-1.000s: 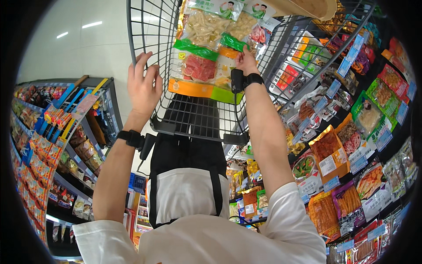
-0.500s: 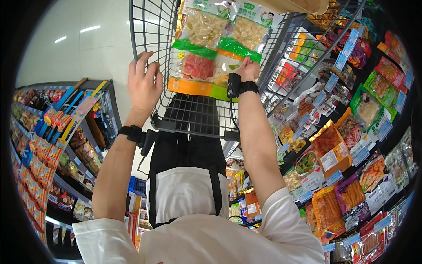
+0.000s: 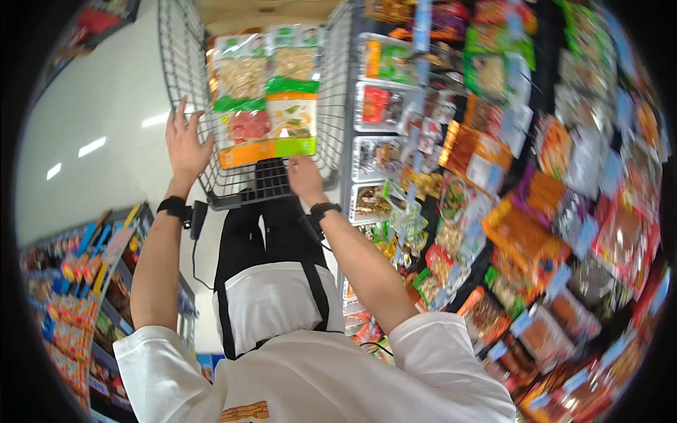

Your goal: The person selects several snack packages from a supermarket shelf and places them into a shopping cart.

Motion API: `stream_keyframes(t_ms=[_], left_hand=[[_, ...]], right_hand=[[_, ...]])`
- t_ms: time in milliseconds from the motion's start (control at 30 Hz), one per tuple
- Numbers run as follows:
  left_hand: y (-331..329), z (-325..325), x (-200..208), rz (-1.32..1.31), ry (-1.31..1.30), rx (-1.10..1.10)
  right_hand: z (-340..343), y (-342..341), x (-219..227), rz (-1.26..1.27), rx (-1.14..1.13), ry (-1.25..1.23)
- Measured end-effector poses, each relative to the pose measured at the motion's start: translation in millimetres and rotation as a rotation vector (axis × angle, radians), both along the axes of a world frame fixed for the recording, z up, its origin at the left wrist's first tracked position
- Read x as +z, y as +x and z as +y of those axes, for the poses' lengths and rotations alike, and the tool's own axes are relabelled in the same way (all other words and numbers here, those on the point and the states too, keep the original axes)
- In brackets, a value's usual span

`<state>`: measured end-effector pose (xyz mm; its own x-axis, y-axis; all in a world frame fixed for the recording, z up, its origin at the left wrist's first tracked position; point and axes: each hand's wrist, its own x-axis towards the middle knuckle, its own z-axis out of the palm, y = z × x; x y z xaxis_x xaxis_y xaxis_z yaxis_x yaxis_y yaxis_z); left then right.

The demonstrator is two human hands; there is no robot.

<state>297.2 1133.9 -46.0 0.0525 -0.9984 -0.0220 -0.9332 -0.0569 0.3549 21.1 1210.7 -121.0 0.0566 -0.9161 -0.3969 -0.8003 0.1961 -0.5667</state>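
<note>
Packets (image 3: 266,95): two, flat in our cart (image 3: 185,84), just past the fingers. Right hand (image 3: 305,178): fingers closed on the lower packet edge. Left hand (image 3: 185,144): fingers spread against the cart wire. Risk: packets slipping aside; shelf (image 3: 522,183) stock beside our right hand getting knocked.

Wire shopping cart (image 3: 331,151) carries two clear snack packets (image 3: 266,95).

Two flat green-and-orange snack packs (image 3: 266,95) lie in the cart; colourful packets (image 3: 522,225) fill right-hand shelves.
</note>
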Motion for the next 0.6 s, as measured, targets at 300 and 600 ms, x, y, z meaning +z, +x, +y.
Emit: stream_keyframes(t_ms=[300,600], left_hand=[[-46.6,164.2,26.6,0.033,0.243,-0.274],[-41.9,226.3,18.3,-0.154,0.54,-0.494]], right_hand=[[86.2,-20.9,90.3,0.426,0.233,-0.01],[129.2,-27.4,92.4,0.383,0.066,0.071]])
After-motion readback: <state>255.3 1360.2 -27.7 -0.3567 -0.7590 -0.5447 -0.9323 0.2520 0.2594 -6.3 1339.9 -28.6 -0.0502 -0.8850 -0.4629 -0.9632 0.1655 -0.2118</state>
